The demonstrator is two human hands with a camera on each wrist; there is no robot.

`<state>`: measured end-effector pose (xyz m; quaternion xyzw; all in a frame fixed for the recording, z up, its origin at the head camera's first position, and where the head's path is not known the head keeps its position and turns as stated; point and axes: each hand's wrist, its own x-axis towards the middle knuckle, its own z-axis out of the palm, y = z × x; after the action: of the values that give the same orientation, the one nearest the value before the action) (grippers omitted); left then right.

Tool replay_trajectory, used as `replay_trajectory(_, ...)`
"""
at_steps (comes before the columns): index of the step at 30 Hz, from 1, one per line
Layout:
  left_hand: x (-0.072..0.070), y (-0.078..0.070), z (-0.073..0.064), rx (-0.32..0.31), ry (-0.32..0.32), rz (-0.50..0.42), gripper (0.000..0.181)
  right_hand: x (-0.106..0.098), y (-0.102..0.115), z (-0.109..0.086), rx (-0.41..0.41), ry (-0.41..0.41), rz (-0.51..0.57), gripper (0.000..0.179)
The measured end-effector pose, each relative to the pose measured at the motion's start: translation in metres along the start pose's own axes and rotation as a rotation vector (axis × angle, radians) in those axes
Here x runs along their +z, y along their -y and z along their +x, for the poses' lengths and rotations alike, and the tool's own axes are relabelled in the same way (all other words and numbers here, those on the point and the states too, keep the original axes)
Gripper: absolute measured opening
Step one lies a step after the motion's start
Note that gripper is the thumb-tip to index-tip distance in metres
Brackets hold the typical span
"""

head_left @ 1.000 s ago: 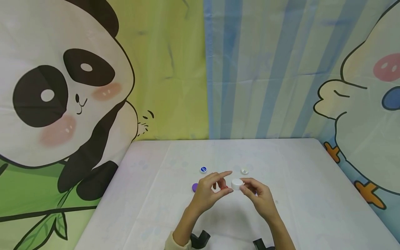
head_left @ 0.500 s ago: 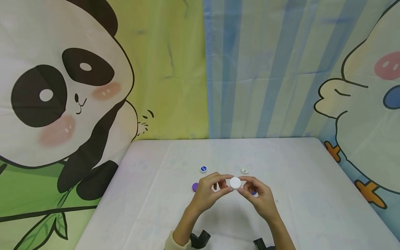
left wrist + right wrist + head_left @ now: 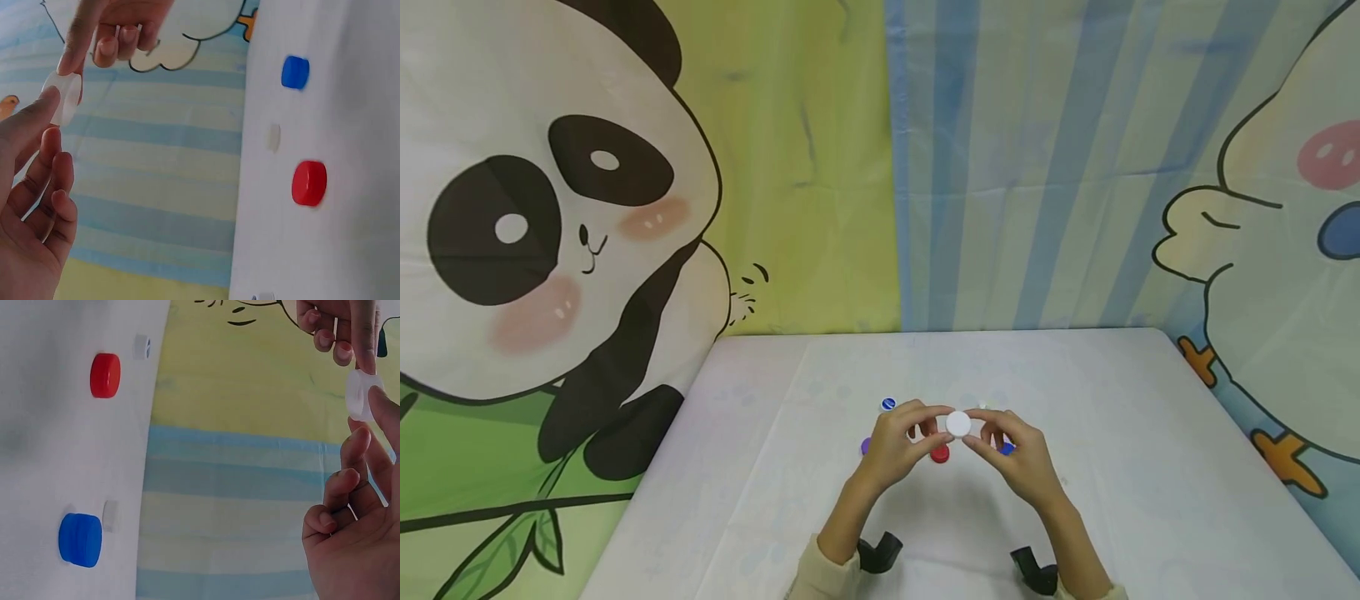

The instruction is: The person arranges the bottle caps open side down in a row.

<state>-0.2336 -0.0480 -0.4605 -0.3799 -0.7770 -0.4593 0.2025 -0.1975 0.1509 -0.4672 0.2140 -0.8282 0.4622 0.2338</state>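
Above the table, a round white bottle cap (image 3: 958, 424) is held up between both hands, its flat top facing the head camera. My left hand (image 3: 898, 437) pinches its left side with thumb and index finger. From the other side my right hand (image 3: 1015, 454) does the same. Both wrist views show the cap's (image 3: 69, 100) rim, with fingertips on it and the other fingers loosely curled. On the table below, a red bottle cap (image 3: 939, 454) lies under the held cap. A blue cap (image 3: 80, 540) is partly hidden behind the right hand in the head view.
Beside the left hand lies a purple cap (image 3: 866, 446), partly covered. Farther back are a small blue-and-white cap (image 3: 888, 404) and a pale cap (image 3: 983, 407), mostly hidden by the right hand. The white tabletop (image 3: 760, 467) meets printed cloth walls (image 3: 820, 167) behind.
The left fingers have closed onto the white cap, earlier held by the right hand alone. Its top has turned toward the head camera. Both hands have risen slightly, uncovering the red cap.
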Motion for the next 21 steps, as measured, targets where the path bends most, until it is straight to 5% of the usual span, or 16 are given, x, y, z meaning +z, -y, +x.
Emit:
replay_trajectory(10, 0.004, 0.049, 0.020, -0.106, 0.089, 0.210, 0.028, 0.013, -0.036, 0.040, 0.090, 0.166, -0.185, 0.034)
replay_trajectory(21, 0.027, 0.100, 0.020, -0.245, 0.206, 0.333, 0.029, 0.038, -0.074, 0.060, 0.216, 0.384, -0.359, 0.034)
